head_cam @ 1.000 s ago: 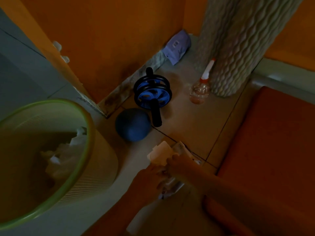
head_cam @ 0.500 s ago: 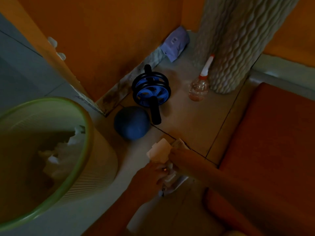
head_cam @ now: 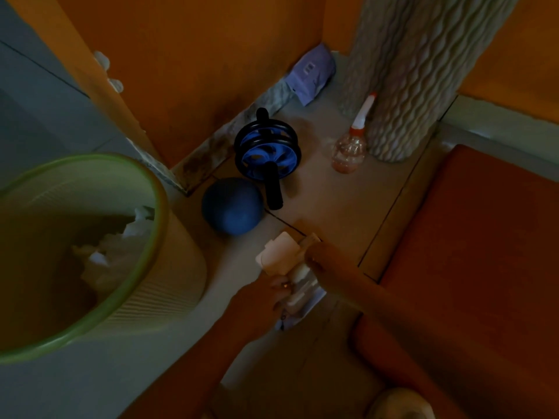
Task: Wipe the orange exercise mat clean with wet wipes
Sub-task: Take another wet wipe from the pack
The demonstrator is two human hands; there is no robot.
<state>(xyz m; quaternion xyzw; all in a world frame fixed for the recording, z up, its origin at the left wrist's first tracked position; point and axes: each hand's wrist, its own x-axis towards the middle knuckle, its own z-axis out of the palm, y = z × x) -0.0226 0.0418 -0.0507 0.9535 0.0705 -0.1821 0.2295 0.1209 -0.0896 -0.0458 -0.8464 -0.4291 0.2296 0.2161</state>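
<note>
The orange exercise mat lies on the floor at the right. Left of its edge, a wet wipes pack sits on the tiles. My left hand grips the pack from the left side. My right hand reaches over the pack's top, fingers curled on a white wipe that stands up from the opening. The dim light hides the fingertips and most of the pack.
A green-rimmed bin holding crumpled white wipes stands at the left. A blue ball, an ab roller, a spray bottle, a purple pack and a ribbed grey roll crowd the orange-walled corner.
Both hands stay at the pack. The white wipe has come up a little higher from the opening, and my right hand has shifted slightly with it.
</note>
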